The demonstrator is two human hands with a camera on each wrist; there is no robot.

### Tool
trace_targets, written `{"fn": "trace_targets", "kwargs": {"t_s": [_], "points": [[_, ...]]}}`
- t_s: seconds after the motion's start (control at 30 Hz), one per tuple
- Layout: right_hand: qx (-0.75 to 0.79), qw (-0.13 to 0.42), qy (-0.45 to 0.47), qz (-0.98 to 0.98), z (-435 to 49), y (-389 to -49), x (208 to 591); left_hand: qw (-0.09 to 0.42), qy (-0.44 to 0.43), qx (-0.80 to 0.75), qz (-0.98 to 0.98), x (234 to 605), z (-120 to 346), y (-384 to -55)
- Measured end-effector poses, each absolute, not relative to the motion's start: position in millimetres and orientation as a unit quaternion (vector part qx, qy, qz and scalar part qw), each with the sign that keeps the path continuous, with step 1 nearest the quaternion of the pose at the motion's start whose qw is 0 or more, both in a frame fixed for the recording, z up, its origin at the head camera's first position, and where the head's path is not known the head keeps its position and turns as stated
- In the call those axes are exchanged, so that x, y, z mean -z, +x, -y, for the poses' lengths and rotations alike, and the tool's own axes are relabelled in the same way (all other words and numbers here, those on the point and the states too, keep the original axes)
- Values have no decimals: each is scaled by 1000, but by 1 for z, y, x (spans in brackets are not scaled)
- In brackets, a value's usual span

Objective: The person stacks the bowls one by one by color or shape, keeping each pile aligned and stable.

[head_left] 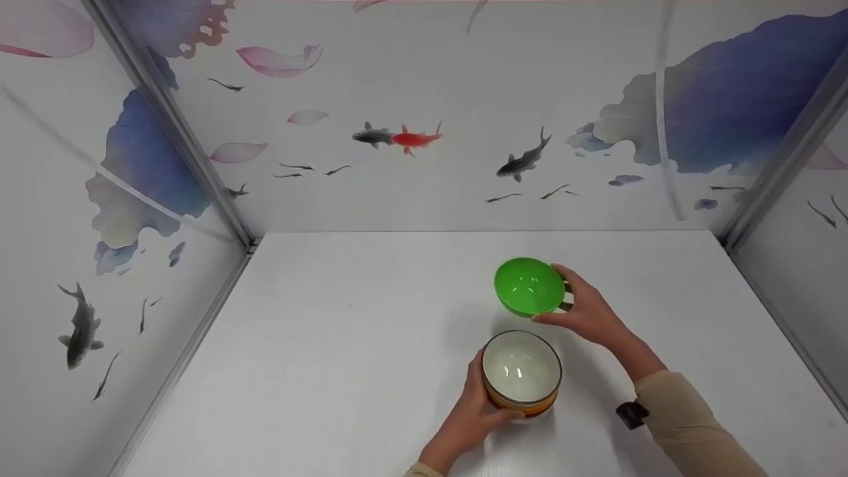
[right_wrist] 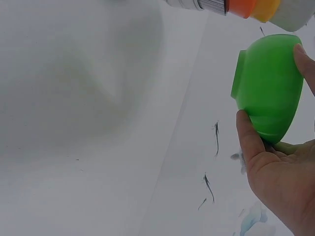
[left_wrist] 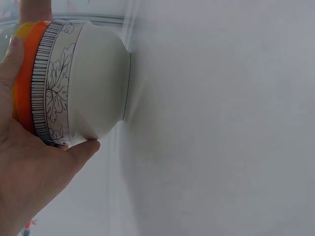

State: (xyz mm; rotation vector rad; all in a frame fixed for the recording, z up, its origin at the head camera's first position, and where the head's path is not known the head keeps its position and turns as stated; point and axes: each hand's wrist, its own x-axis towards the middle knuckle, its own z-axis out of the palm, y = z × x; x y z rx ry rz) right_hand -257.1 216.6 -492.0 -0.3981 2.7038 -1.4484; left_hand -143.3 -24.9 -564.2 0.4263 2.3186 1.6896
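My left hand (head_left: 469, 414) grips the side of a stack of nested bowls, fingers along its left and thumb at the front. On top is a whitish bowl (head_left: 521, 364) with a dark rim. Under it come a yellow bowl (right_wrist: 266, 9), an orange bowl (left_wrist: 28, 81) and a white bowl with a leaf-patterned band (left_wrist: 96, 81), whose base is close over the table. Behind the stack, my right hand (head_left: 591, 313) holds a green bowl (head_left: 528, 286) by its right side, raised above the table. Its hollow faces up toward the head camera.
The white tabletop (head_left: 331, 344) spreads to both sides of the bowls. Upright panels printed with fish and petals enclose it at the back (head_left: 430, 192), left (head_left: 46, 232) and right. A small black device (head_left: 633, 415) sits at the right wrist.
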Motion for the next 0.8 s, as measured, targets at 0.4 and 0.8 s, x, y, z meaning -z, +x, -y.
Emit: {"fn": "trace_targets", "kwargs": {"t_s": [0.4, 0.8], "points": [[472, 18, -138, -871, -219, -245, 486, 112, 157, -573, -797, 564, 25, -143], [484, 10, -148, -862, -215, -232, 477, 105, 163, -575, -795, 564, 25, -143]]}}
